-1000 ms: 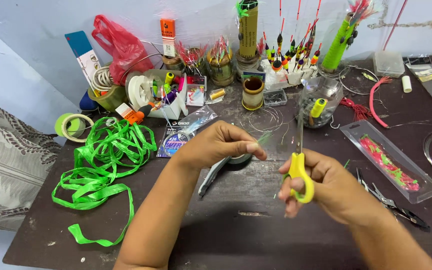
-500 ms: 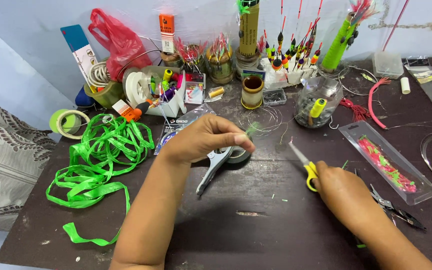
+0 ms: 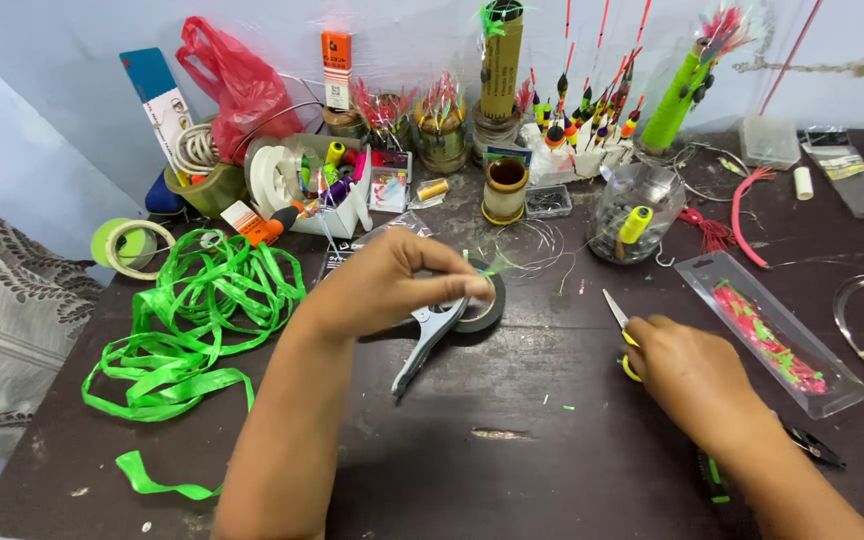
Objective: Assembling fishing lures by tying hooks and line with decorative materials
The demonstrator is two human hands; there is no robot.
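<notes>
My left hand (image 3: 392, 280) is pinched shut on a small green wisp at its fingertips (image 3: 482, 268), hovering over a dark tape roll (image 3: 482, 310) and grey pliers (image 3: 427, 340) that lie on the dark table (image 3: 512, 450). My right hand (image 3: 697, 375) rests low on the table to the right, closed around yellow-handled scissors (image 3: 620, 325) whose blades point up and left.
A tangle of green ribbon (image 3: 192, 320) lies at the left beside a pale tape roll (image 3: 132, 245). Along the back wall stand a red bag (image 3: 242, 85), spools, jars and fishing floats (image 3: 582, 115). A clear packet of pink-green lures (image 3: 767, 335) lies at the right.
My right hand has lowered the scissors from upright near the left hand down to the table at the right. The left hand stays over the tape roll.
</notes>
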